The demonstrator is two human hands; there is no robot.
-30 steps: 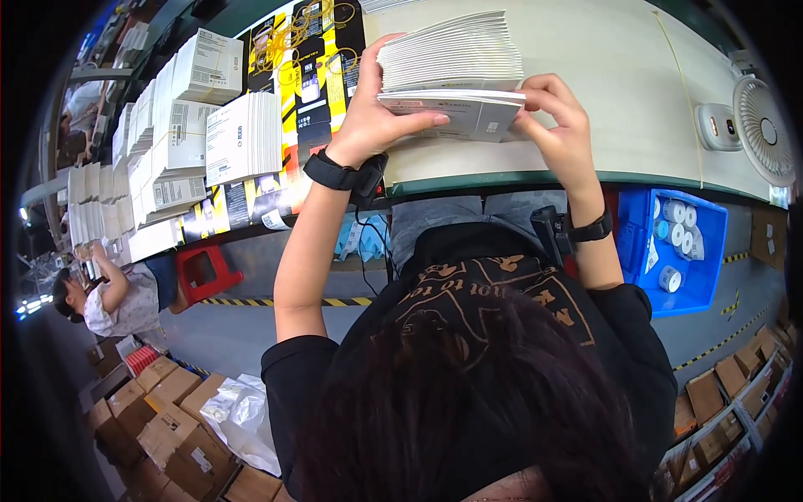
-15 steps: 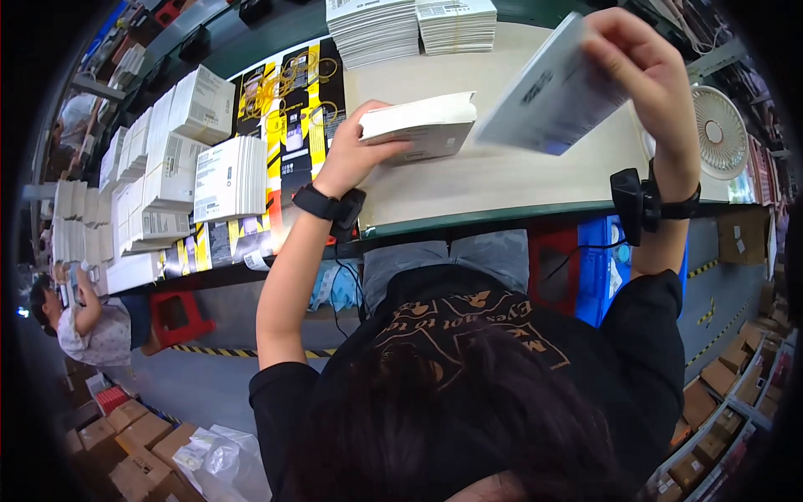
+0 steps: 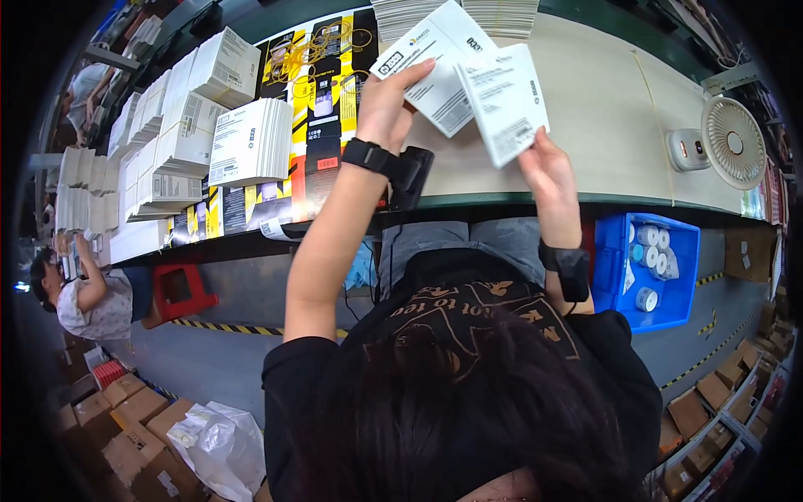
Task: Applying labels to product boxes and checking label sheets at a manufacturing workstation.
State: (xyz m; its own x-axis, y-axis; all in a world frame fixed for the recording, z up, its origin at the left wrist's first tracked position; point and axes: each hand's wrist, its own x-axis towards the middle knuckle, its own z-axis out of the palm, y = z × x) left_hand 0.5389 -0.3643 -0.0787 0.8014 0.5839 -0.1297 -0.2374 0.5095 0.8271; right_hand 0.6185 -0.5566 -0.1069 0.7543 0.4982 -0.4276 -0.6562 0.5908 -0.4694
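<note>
My left hand (image 3: 386,99) holds a flat white printed carton (image 3: 435,63) up above the pale table (image 3: 602,125). My right hand (image 3: 548,167) grips a second flat white carton (image 3: 504,102) by its lower edge; it overlaps the first one. Both arms wear black wrist devices. Two stacks of the same flat cartons (image 3: 456,15) lie at the table's far edge. A black handheld scanner (image 3: 411,176) sits at the near edge under my left wrist.
Piles of white boxes (image 3: 192,125) and yellow-black printed sheets (image 3: 322,75) fill the table's left part. A small white fan (image 3: 729,140) stands at right. A blue bin of tape rolls (image 3: 648,268) sits below. Another person (image 3: 88,293) works at far left, cardboard boxes (image 3: 125,418) nearby.
The single stack I held in both hands is gone; each hand has since raised one flat carton and brought the two together in front of me.
</note>
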